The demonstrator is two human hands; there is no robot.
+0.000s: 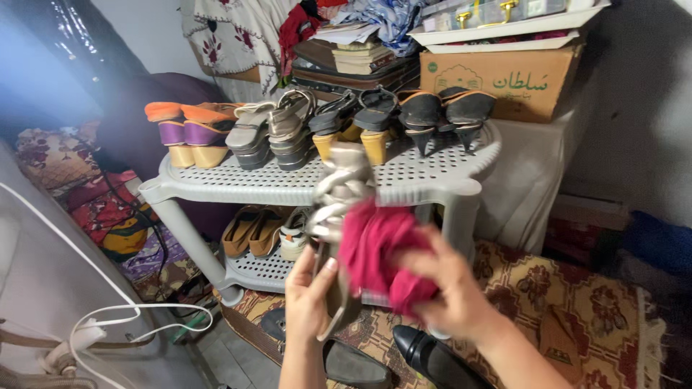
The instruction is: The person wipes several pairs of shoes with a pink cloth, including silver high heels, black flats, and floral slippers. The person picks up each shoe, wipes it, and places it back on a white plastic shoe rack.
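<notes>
My left hand [308, 297] grips a beige strappy high-heeled sandal [337, 194] by its sole, holding it upright in front of the shoe rack. My right hand [450, 292] clutches a crumpled magenta cloth [378, 252] that is pressed against the side of the sandal. Both hands are low in the middle of the head view, close together. Motion blurs the sandal and cloth.
A white perforated plastic shoe rack [432, 169] holds several pairs of heeled sandals on top and flat shoes [254, 230] on its lower shelf. Black shoes [432, 356] lie on the patterned rug [577, 302]. A cardboard box [504, 79] and stacked items stand behind. White cables [115, 317] hang at left.
</notes>
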